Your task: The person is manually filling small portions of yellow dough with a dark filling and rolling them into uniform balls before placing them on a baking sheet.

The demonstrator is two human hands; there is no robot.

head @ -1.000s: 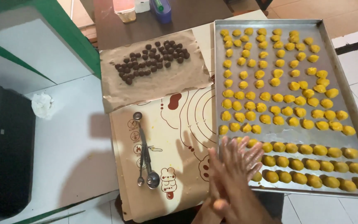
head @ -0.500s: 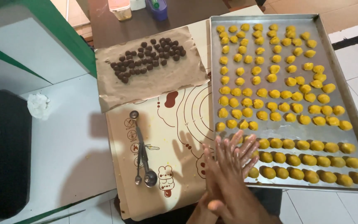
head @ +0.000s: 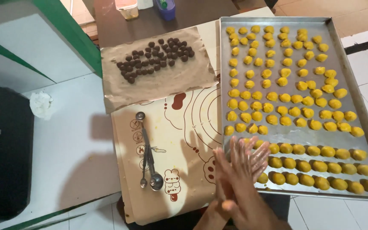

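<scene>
Palms pressed flat together, our left hand (head: 224, 187) and right hand (head: 245, 170) hover at the near corner of the baking tray (head: 358, 81). Any dough between them is hidden; we cannot tell. We judge that light, even pressure rolls best. Rows of yellow dough balls (head: 286, 98) fill the tray; measuring spoons (head: 148, 157) lie on the mat (head: 184, 127).
</scene>
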